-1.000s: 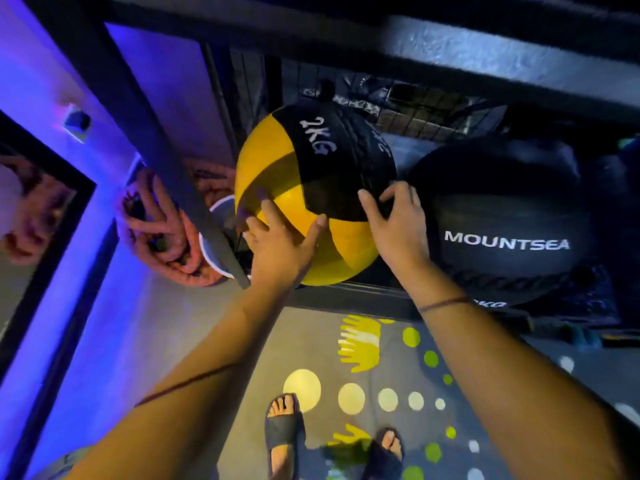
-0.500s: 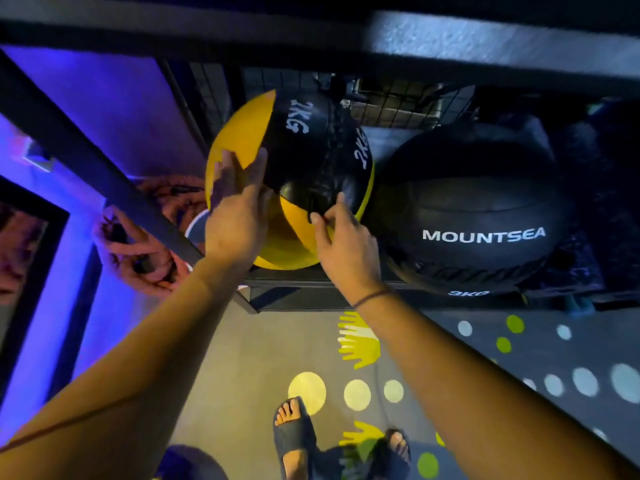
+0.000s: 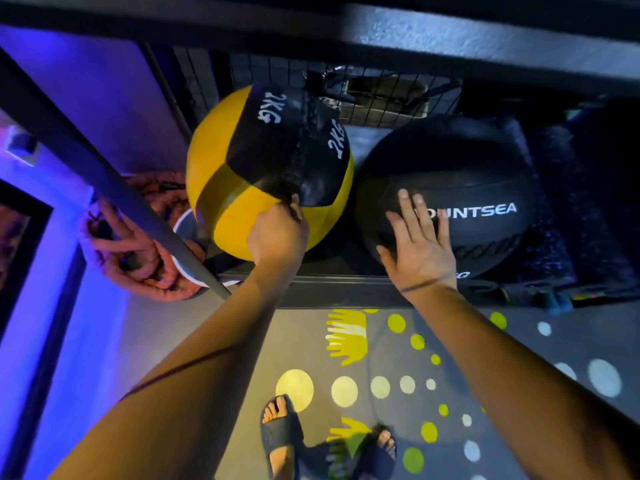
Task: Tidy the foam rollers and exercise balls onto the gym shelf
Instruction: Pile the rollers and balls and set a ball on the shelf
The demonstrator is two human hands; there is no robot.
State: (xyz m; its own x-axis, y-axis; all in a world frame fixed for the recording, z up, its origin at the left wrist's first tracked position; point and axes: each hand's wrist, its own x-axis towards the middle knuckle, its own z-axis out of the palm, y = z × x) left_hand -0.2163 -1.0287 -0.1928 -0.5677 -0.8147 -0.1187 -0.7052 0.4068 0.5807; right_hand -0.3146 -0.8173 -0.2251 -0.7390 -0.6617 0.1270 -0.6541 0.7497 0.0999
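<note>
A yellow and black ball (image 3: 221, 168) marked 2KG sits at the left end of the lower gym shelf (image 3: 332, 289). My left hand (image 3: 277, 237) is on its lower front, fingers curled, with the thumb at the tip of the ball's black panel. Right beside it, and touching it, rests a black MOUNTSEA ball (image 3: 478, 161). My right hand (image 3: 415, 244) lies flat on the front of that ball with its fingers spread. No foam roller is in view.
A slanted black shelf post (image 3: 104, 174) crosses on the left, with a coiled orange rope (image 3: 138, 251) and a white rim (image 3: 185, 226) behind it. Wire mesh (image 3: 381, 95) backs the shelf, and an upper beam (image 3: 450, 39) hangs overhead. My sandalled feet (image 3: 280, 434) stand on a dotted mat.
My right hand left the yellow ball and moved right onto the black ball, fingers spread. My left hand slid from the ball's left side to its lower front.
</note>
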